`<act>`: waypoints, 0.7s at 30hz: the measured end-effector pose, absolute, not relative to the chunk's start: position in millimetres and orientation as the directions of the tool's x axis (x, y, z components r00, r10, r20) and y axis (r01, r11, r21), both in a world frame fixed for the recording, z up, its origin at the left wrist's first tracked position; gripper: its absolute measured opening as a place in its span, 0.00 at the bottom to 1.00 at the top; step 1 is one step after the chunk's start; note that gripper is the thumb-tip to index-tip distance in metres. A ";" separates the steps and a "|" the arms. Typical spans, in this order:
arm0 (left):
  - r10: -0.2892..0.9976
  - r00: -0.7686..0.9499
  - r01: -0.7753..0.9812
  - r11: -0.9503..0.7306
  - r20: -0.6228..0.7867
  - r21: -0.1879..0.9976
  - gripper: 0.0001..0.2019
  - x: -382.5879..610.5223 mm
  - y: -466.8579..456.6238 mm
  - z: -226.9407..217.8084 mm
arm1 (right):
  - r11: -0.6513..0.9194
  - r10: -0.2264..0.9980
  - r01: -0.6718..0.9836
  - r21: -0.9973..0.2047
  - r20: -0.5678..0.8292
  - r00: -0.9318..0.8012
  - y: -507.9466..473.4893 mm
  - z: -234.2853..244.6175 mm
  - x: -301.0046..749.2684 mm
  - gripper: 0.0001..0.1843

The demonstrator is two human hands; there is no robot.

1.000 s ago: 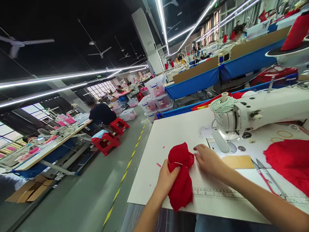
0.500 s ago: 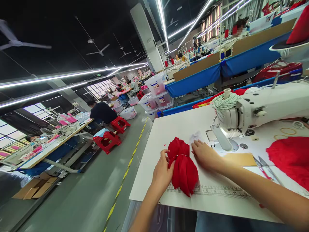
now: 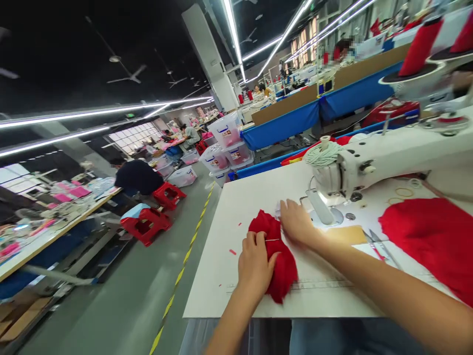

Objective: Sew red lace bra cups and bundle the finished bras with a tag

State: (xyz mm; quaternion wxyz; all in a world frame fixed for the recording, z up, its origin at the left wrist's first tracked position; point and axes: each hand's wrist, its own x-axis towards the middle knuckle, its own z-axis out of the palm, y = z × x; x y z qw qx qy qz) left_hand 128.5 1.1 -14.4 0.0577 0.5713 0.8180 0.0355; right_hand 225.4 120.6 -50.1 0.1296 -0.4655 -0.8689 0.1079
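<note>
A gathered red cloth bundle, cinched round its middle by a thin pale tie, lies on the white sewing table. My left hand is closed on its left side, with the fingers over the top and the thumb along the lower half. Just beyond the bundle's upper right, my right hand rests on the table with fingers stretched forward. Its fingertips touch a small whitish scrap, mostly covered by the hand. The sewing machine, with pale green cord looped on top, stands right of that hand.
Scissors lie by a tan card near my right forearm. More red cloth spreads to the right. A printed ruler strip runs along the table front. Clear bins and red stools stand beyond, where a person sits.
The view has turned rightward. My left hand has moved further over the cloth bundle, covering more of it. My right hand covers more of the whitish scrap.
</note>
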 end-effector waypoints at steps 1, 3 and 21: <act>0.942 -0.335 0.938 0.336 -0.032 0.080 0.19 129.8 1.2 -18.7 | 0.587 0.806 0.749 -0.307 0.134 -0.577 106.9 -48.0 236.2 0.18; 0.950 -0.312 0.949 0.311 0.015 0.047 0.18 128.4 1.2 -26.4 | 0.696 0.706 0.642 -0.321 0.148 -0.692 78.1 -47.1 269.3 0.17; 0.890 0.019 0.999 0.000 0.455 -0.041 0.16 137.6 -10.4 -19.7 | -0.107 0.994 0.922 -0.372 -0.032 0.103 120.2 -70.4 474.7 0.16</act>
